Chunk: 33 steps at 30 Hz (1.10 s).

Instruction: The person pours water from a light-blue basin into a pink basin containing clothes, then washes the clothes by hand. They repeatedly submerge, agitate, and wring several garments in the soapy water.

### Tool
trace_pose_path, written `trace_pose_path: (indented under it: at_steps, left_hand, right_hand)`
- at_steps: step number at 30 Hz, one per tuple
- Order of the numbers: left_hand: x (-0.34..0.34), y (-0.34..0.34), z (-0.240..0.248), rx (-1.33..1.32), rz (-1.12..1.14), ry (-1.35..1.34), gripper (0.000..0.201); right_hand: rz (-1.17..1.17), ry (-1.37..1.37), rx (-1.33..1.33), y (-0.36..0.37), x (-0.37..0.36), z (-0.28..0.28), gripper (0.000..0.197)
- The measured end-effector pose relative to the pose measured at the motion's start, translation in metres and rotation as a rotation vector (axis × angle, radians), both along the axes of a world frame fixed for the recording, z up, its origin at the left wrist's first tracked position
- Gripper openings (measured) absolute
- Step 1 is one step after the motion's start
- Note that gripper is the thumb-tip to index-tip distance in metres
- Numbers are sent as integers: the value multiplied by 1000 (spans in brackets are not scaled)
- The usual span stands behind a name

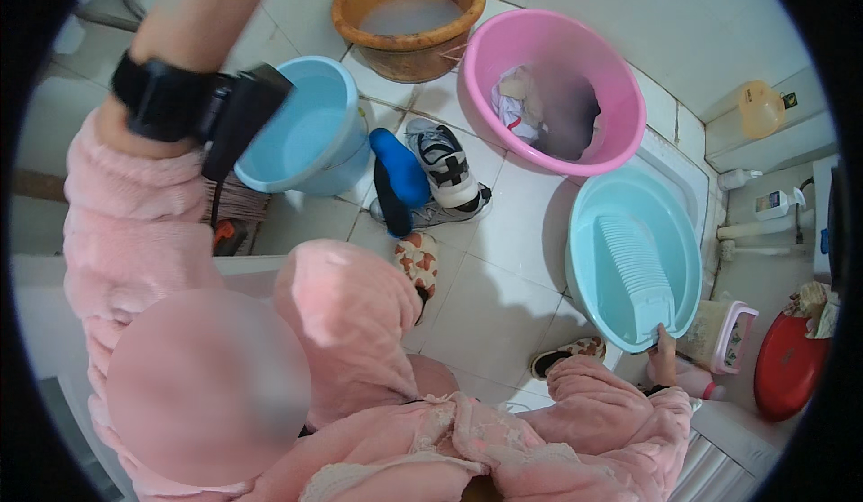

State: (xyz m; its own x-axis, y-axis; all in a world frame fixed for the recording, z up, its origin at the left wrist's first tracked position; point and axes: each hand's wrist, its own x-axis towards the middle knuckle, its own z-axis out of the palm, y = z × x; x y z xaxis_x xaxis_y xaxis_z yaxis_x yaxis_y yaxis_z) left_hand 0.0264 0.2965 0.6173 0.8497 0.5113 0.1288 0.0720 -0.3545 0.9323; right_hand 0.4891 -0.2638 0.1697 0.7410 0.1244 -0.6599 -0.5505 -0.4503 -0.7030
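Note:
My right hand (663, 359) grips the near rim of a light blue oval basin (578, 259), its thumb over the edge beside the foot of a washboard (635, 264) that slopes inside. The basin appears to hold some clear water. My left forearm, with a black strap and a small black device on the wrist, reaches up past the upper left edge, so that hand is out of sight. Below this arm stands a blue bucket (348, 162). Next to the bucket lie grey sneakers (442, 162) and blue-and-black insoles (399, 171).
A pink tub (555, 162) with clothes (530, 97) stands on the tiles at the back, beside a brown tub (409, 69) of cloudy water. On the right are a red basin (791, 364), a small stool (739, 337) and bottles. My slippered feet rest on the floor.

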Motion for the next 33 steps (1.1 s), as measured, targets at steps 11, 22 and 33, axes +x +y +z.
trace_pose_path:
  at_steps: [11, 22, 33]
  left_hand:
    - [-53, 11, -88, 65, 342, 300, 47]
    - [-177, 16, -297, -416, 966, 316, 38]
    - [-108, 65, -340, 489, 887, 864, 74]
  right_hand:
    - [322, 162, 4, -2, -44, -14, 16]
    - [448, 111, -198, 7, -32, 27, 39]
    - [994, -478, -56, 230, -10, 247, 33]
